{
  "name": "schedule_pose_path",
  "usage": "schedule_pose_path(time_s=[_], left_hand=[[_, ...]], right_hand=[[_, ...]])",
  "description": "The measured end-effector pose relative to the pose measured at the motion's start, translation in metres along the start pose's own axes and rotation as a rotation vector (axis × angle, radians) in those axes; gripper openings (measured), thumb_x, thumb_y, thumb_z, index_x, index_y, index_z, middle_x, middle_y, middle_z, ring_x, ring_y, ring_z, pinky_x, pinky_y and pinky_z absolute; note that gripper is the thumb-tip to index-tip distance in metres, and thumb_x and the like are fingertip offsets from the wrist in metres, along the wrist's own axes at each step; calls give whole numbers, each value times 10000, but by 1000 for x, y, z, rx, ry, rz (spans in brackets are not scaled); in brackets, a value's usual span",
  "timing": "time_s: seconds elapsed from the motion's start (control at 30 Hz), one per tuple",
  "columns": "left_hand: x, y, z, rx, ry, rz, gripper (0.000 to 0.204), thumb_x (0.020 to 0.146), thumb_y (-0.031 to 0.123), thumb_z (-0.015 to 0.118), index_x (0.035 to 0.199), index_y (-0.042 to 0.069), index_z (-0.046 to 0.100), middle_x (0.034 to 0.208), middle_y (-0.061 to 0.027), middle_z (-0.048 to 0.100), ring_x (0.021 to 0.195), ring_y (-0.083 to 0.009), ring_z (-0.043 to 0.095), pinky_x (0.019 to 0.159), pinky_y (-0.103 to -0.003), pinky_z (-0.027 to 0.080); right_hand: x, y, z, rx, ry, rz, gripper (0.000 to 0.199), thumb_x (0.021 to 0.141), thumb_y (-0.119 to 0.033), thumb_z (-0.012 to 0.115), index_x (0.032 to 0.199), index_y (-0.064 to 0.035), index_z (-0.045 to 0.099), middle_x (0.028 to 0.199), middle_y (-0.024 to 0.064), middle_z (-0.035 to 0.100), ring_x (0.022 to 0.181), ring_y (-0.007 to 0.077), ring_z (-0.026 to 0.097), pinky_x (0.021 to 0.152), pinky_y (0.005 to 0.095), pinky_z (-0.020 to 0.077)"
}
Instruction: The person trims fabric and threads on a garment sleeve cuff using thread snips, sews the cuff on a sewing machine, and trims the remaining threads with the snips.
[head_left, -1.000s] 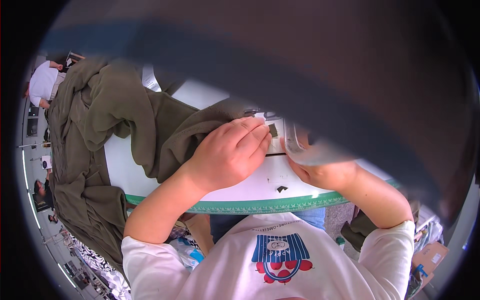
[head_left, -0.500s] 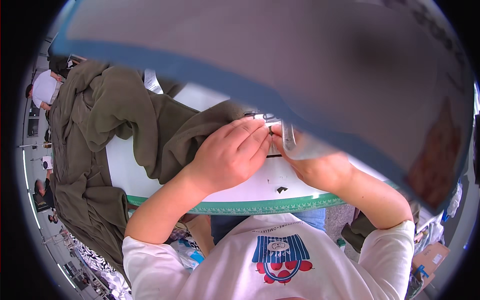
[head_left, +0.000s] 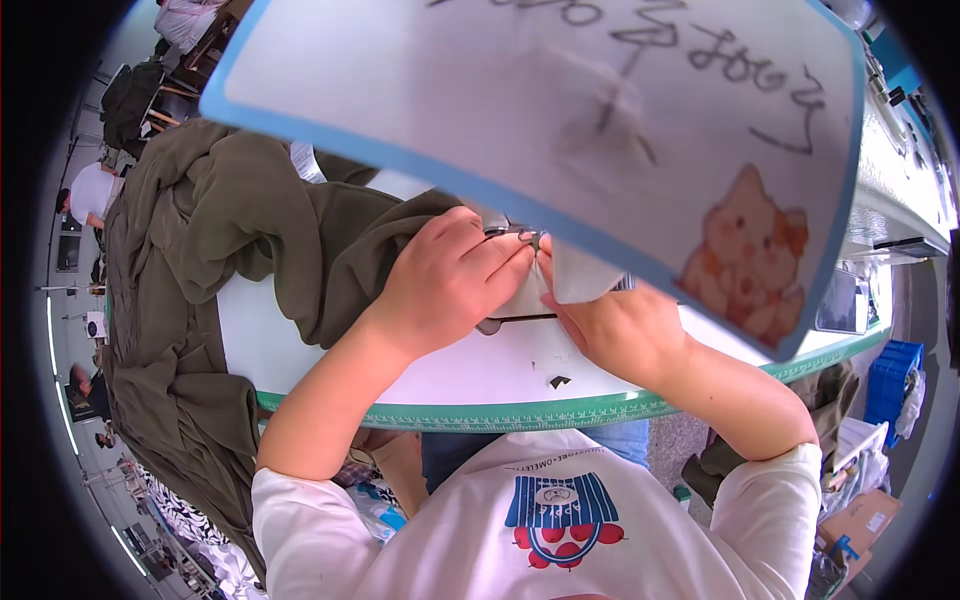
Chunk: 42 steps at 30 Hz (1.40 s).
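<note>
An olive-green garment [head_left: 240, 215] of thick cloth lies bunched over the left side of the white table [head_left: 470, 375] and hangs off its edge. My left hand [head_left: 445, 285] is closed on the end of this cloth, fingers pressed together, beside small metal parts [head_left: 497, 231]. My right hand [head_left: 635, 335] meets it fingertip to fingertip in a pinch. A tiny dark bit shows between the fingertips; what the right hand holds cannot be made out. A whitish translucent piece [head_left: 583, 272] stands in front of the right fingers. A hanging card covers the area beyond my hands.
The blue-edged card [head_left: 400, 90] with a cat drawing hangs close overhead. A green measuring strip [head_left: 480, 413] runs along the table's front edge. A small dark scrap [head_left: 560, 382] lies near it. Blue crate [head_left: 893, 380] and cardboard box [head_left: 860, 530] stand at right; a person [head_left: 95, 192] is far left.
The card has swung up and to the left, baring more of the table's right side. My hands have shifted slightly but stay together at the same spot.
</note>
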<state>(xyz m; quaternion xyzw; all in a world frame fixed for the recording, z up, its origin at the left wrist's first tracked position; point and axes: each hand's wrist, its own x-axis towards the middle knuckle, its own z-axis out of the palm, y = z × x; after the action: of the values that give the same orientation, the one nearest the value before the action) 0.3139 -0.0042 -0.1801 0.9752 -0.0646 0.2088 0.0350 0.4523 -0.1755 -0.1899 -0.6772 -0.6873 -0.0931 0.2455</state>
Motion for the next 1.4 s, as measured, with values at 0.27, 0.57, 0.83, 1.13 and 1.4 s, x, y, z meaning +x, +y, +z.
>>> schedule_pose_path(time_s=[0.27,0.57,0.83,1.13,1.4], left_hand=[[7,-11,7,23,84,19,207,724,105,660,930,101,682,778,-9,502,763,-189,517,758,-345,479],[9,-17,7,46,63,28,118,717,105,662,834,124,666,693,-12,425,710,-187,495,675,-322,469],[11,-16,0,69,39,32,95,716,113,662,809,99,652,821,-57,535,895,-239,559,796,-371,490],[11,-15,-1,110,8,31,145,711,107,641,851,72,653,1043,-75,602,1027,-280,560,859,-413,481],[12,-14,2,107,6,-20,171,733,101,631,899,64,654,1020,-69,605,983,-280,580,835,-402,490]], right_hand=[[5,4,0,-5,-37,128,323,761,-250,710,1040,-96,653,935,74,570,990,269,520,792,388,449],[4,3,3,-38,-33,118,300,789,-271,685,1028,-92,648,937,77,567,986,271,520,792,387,443],[3,6,8,-12,-30,84,226,776,-251,688,916,-78,646,896,83,561,963,273,514,770,389,439],[-3,9,15,222,-31,207,222,777,-226,681,895,-45,629,920,104,563,944,295,521,760,410,446],[6,26,-3,358,-20,426,176,879,-181,599,885,-8,632,764,175,596,749,382,562,682,450,446]])
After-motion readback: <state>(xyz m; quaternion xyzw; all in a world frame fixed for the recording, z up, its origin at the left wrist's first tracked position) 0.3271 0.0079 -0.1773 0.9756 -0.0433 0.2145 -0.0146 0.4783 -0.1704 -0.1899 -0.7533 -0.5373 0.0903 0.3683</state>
